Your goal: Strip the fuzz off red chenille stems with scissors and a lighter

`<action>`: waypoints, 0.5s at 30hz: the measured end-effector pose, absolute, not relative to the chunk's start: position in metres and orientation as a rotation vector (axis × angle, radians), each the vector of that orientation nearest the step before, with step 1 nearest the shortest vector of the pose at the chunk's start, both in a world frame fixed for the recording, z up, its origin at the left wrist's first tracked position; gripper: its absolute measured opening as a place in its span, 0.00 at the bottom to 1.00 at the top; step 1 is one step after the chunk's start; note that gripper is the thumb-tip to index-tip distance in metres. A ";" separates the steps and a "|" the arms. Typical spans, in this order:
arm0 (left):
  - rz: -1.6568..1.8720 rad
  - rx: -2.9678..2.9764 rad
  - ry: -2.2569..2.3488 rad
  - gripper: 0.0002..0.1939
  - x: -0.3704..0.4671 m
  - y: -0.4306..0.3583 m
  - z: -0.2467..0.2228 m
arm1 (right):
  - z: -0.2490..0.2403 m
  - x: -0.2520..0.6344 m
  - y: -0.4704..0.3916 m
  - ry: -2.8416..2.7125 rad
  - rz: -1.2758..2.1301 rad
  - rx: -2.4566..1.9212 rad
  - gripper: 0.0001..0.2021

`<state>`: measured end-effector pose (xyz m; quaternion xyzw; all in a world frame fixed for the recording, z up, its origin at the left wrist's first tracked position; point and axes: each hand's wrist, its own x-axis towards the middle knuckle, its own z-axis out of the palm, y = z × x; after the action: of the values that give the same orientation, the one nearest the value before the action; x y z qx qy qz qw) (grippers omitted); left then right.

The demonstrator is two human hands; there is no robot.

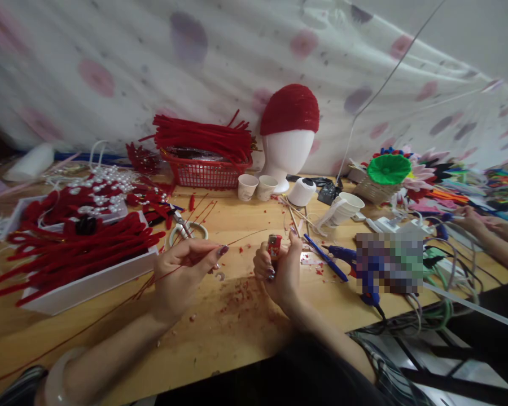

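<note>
Above the desk (pixel 232 330), the left hand (pixel 175 285) is pinching a thin strand (pixel 245 238) in a closed grip, its tip pointing toward the lighter (pixel 274 248), which the right hand (pixel 285 276) is wrapping with curled fingers, thumb raised, seemingly keeping its top clear.

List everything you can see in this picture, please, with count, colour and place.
basket: one, red, back centre
fuzzy stems: many, red, basket and box
box: one, white, left
beads: many, white, left
display head: one, white, red-capped, back
cups: two plus a stack, white, centre
thread cone: one, white, centre
scissors: one, white-handled, left
pen: one, blue, right
glue gun: at least one, blue, right
flower: one, green, back right
lighter: one, red, right hand
strand: one, reddish, left hand
person's hands: two, centre
</note>
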<state>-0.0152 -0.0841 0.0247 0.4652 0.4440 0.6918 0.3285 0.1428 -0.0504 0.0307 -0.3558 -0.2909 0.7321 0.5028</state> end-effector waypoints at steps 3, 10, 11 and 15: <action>1.882 1.228 1.134 0.04 -0.016 -0.082 0.021 | 0.022 0.140 -0.058 -0.837 1.756 -0.836 0.25; 2.009 1.547 1.234 0.02 -0.024 -0.072 0.015 | 0.007 0.123 -0.073 -1.127 1.938 -0.935 0.14; 1.986 1.585 1.287 0.02 -0.026 -0.071 0.015 | 0.008 0.123 -0.074 -1.187 1.873 -0.928 0.14; 1.824 1.761 1.426 0.04 -0.029 -0.069 0.015 | 0.012 0.130 -0.076 -1.609 1.135 -0.847 0.07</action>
<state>-0.0287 -0.0688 0.0150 0.6014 0.4869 0.6227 0.1162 0.1299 -0.0759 0.0121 -0.3470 -0.6592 0.4650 0.4784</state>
